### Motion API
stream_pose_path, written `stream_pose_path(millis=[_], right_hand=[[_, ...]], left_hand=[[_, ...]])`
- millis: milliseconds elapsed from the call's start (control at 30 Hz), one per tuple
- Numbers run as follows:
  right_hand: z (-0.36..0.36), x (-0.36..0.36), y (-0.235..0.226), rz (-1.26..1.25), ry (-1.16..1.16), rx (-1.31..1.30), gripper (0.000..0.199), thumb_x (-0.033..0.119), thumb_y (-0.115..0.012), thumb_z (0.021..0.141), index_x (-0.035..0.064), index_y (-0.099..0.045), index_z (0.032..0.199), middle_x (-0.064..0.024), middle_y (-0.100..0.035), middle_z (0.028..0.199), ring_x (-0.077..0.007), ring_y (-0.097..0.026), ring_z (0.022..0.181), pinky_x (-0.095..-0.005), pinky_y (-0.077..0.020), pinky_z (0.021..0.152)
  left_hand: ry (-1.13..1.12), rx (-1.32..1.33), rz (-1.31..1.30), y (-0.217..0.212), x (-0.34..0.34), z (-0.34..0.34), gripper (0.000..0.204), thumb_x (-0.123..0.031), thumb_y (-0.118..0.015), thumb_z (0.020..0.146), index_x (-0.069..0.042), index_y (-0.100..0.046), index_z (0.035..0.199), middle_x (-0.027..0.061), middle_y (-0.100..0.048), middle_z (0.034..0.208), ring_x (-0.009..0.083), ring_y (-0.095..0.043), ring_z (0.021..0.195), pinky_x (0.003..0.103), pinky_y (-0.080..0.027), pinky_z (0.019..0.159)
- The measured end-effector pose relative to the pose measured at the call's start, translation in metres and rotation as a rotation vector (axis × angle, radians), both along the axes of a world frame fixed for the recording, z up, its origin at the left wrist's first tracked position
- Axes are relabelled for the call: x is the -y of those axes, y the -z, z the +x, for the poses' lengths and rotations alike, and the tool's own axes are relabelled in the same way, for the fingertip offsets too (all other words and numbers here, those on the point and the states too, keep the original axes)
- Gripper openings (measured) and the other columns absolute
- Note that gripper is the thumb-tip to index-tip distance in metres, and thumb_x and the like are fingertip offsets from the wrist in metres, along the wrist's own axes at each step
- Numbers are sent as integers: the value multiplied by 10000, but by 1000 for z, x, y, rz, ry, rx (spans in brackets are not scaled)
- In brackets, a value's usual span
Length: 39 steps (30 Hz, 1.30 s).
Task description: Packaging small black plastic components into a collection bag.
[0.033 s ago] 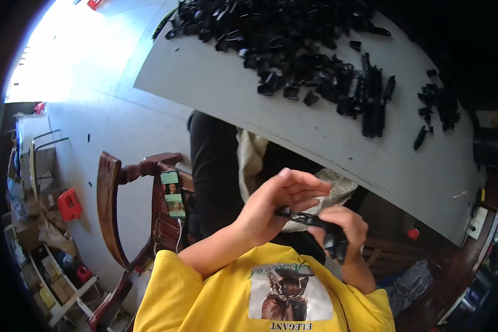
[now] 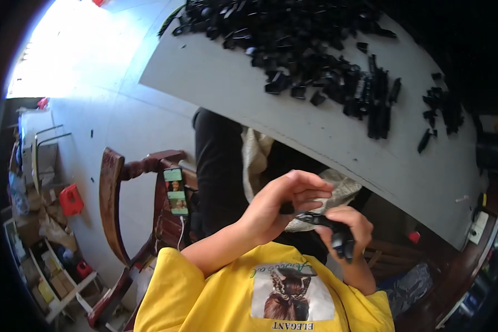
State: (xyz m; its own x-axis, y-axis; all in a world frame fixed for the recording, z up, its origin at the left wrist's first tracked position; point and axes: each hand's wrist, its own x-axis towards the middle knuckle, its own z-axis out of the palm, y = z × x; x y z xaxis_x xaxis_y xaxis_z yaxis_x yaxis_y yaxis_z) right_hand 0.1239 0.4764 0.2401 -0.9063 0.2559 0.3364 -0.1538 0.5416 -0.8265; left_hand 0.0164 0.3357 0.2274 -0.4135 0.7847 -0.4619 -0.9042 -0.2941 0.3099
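My right hand (image 2: 351,222) is closed round a long black plastic part (image 2: 342,238), its thumb and fingers wrapped about the thicker end. A narrower end of the part reaches across to my left hand (image 2: 279,200) and meets the palm near its lower side. The left fingers are stretched out and loosely cupped, apart from the right hand. Both hands are held in front of my yellow shirt (image 2: 221,296), just short of the table edge. The exact kind of the black part cannot be made out.
A heap of black plastic pieces (image 2: 282,33) covers the far side of the grey table (image 2: 249,102). Long black pieces (image 2: 379,105) lie at its right, a smaller cluster (image 2: 442,110) beyond. A phone (image 2: 176,191) with a cable rests on the wooden chair (image 2: 112,199) at left.
The whole view has shifted slightly, so the table and chair appear a little to the right. My right hand and the black part sit slightly further right; both hands keep their pose.
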Motion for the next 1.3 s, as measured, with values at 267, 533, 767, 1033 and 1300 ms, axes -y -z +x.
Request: stream_pose_path(millis=[267, 533, 767, 1033, 1300], right_hand=[[17, 0, 12, -183, 140, 162, 297, 219, -753, 816, 16, -562, 919, -90, -621, 811, -146, -586, 731, -259, -471, 704], [16, -1, 19, -254, 186, 225, 300, 203, -759, 815, 13, -569, 951, -60, -592, 878, -126, -559, 767, -238, -451, 725], [10, 17, 17, -167, 121, 318, 218, 105, -747, 779, 20, -592, 908, -43, -601, 833, -116, -567, 737, -241, -452, 693], [4, 69, 51, -212, -120, 391, 211, 51, -748, 747, 23, -582, 873, -62, -596, 767, -142, -564, 665, -264, -447, 627], [-17, 92, 64, -177, -185, 355, 221, 65, -760, 746, 34, -576, 864, -64, -579, 698, -162, -558, 595, -276, -445, 572]], left_hand=[[-79, -576, -686, 33, 85, 9, 190, -179, -470, 992, -36, -580, 1051, -23, -436, 647, 39, -367, 525, 193, -279, 460], [371, -796, -2028, 176, 260, 51, 648, -183, -536, 883, -51, -274, 1461, 192, -658, 823, 347, -648, 731, 442, -491, 663], [-19, -895, -1597, 185, 236, 33, 588, -66, -561, 831, -95, -406, 1398, 55, -524, 707, 170, -514, 628, 308, -439, 628], [-181, -624, -1047, 139, 194, 26, 588, 96, -404, 753, -89, -504, 1302, -9, -499, 1034, 96, -450, 819, 204, -391, 797], [-158, -1155, -1417, 119, 180, 29, 592, 136, -381, 661, -76, -552, 1187, 82, -478, 1111, 191, -428, 949, 260, -370, 908]])
